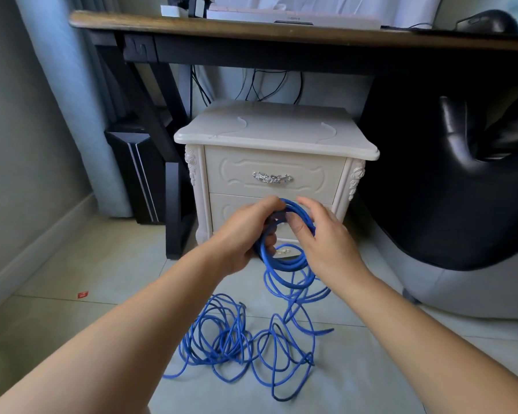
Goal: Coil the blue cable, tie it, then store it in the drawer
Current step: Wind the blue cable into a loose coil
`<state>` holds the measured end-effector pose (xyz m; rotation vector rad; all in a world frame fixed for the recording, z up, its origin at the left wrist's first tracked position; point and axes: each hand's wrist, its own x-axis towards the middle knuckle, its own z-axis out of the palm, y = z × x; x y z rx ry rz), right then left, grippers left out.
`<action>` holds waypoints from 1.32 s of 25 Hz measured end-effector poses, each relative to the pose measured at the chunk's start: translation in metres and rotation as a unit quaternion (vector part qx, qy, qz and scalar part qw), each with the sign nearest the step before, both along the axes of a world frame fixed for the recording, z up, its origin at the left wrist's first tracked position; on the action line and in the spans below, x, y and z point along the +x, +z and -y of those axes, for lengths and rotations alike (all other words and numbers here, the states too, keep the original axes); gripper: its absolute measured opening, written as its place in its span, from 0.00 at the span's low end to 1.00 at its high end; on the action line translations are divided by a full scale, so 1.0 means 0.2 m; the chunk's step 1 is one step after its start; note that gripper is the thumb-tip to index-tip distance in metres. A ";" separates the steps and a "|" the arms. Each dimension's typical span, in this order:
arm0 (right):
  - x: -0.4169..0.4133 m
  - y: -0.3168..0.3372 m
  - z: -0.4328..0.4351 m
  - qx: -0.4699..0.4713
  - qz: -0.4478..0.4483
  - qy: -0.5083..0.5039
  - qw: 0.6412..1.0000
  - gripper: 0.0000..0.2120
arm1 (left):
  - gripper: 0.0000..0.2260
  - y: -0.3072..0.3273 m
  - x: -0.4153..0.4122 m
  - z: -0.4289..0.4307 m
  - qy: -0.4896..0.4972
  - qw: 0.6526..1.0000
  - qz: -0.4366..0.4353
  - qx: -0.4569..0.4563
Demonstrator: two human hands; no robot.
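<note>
The blue cable (281, 264) is being held as a small coil just in front of the nightstand (275, 130), level with its lower drawer. The remainder is lying in loose, tangled loops on the floor before the nightstand. The bundled turns are being gripped by the left hand (245, 234) with curled fingers, and the upper turns are being pinched by the right hand (320, 237). The cable is judged light, pliable and springy, so the bundle is best gripped across all turns together. The top drawer (275, 174) is shown closed. The lower drawer front is being largely hidden by hands and coil, and the cable ends cannot be made out.
</note>
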<state>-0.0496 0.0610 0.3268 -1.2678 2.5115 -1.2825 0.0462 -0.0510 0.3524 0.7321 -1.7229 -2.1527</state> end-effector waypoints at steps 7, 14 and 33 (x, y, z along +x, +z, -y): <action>-0.01 0.01 -0.01 0.022 -0.050 -0.062 0.997 0.19 | 0.12 -0.04 0.02 0.02 -0.154 0.987 -0.003 -0.048; -0.07 0.15 -0.04 -0.019 0.041 -0.004 0.999 0.17 | 0.03 -0.03 0.05 0.06 -0.120 0.991 -0.020 -0.056; 0.00 0.08 0.01 -0.118 0.166 -0.058 0.977 0.13 | 0.10 -0.03 0.03 0.05 -0.032 0.995 -0.069 -0.069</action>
